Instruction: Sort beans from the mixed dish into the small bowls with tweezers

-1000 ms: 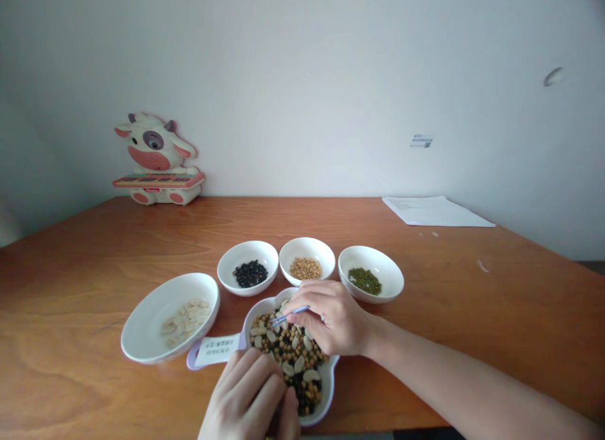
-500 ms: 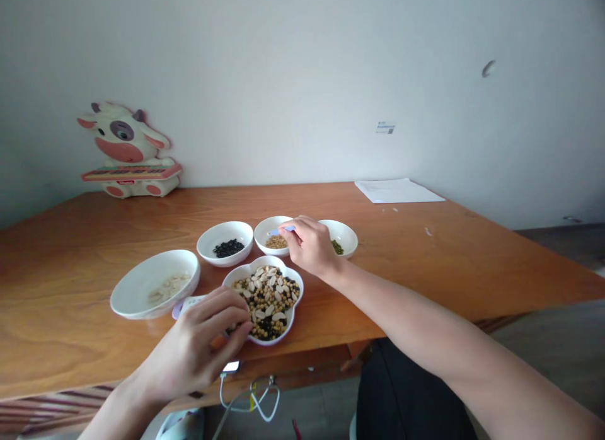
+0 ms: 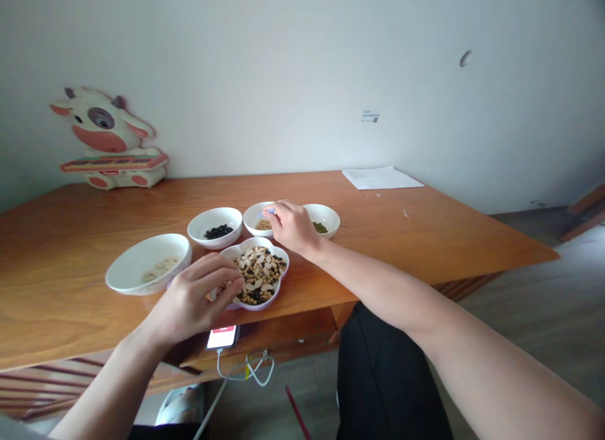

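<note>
My left hand [image 3: 196,295] is curled at the left side of a white flower-shaped dish [image 3: 280,282] with a purple edge, its fingers and thumb closed over the rim. Peanuts, yellow beans and black beans fill the dish. A bit of purple shows left of this hand. My right hand [image 3: 295,227] pinches a small light-blue tool [image 3: 269,210] over a white bowl [image 3: 251,213] of tan grains; most of the tool is hidden by the fingers. Just right of that hand sits a bowl of green beans [image 3: 320,227].
A bowl of black beans [image 3: 218,231] stands at the left, beside a larger tilted-looking bowl [image 3: 123,273] with a few peanuts. A toy cow with keyboard [image 3: 111,144] and paper sheets [image 3: 382,178] lie near the wall. Below the table edge is a phone [image 3: 222,337] with a cable.
The view has shifted, so everything sits higher and further left. My right hand remains above the grain bowl, the blue tool now showing less. My left hand stays at the flower-shaped dish.
</note>
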The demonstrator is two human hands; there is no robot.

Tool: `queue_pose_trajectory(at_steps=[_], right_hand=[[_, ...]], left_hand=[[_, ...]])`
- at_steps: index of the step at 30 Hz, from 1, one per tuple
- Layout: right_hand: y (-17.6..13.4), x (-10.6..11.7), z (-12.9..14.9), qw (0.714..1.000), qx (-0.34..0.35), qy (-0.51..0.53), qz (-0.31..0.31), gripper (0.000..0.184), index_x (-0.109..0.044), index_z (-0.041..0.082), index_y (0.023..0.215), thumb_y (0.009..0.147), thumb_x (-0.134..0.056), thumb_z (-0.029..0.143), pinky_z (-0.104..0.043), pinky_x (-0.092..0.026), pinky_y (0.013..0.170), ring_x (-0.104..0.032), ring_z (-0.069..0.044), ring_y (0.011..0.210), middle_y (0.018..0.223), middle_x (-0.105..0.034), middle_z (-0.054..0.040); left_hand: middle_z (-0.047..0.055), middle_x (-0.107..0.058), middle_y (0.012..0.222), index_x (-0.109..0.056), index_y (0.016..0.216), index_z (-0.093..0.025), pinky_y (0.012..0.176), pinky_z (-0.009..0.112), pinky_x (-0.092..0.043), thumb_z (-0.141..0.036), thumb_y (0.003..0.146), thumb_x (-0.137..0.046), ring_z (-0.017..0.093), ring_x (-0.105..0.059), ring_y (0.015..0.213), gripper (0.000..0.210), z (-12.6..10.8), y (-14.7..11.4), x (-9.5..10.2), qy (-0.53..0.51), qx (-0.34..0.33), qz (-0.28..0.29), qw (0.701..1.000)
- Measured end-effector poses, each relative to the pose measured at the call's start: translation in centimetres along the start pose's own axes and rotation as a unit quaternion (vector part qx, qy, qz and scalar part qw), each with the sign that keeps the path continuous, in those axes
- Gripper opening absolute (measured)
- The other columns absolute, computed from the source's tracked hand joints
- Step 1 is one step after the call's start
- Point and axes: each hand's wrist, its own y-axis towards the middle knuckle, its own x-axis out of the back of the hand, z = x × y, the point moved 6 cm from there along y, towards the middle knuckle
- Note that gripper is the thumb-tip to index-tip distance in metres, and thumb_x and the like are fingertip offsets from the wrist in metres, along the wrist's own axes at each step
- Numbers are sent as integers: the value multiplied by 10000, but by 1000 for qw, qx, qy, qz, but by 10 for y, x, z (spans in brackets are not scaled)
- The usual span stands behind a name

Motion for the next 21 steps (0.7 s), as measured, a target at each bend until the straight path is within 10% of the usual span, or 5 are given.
queue_pose_trajectory(at_steps=[21], right_hand=[[-14,3,36,965,131,222,58,220,-660,165,775,952,-557,246,-318,-483,638,-555,-179,621,660,-654,-50]], left_hand=[[37,-660,935,-620,965,-183,723,271,-503,-167,992,-486,157,-636,829,138,22,-20,1,105,122,-95,982]])
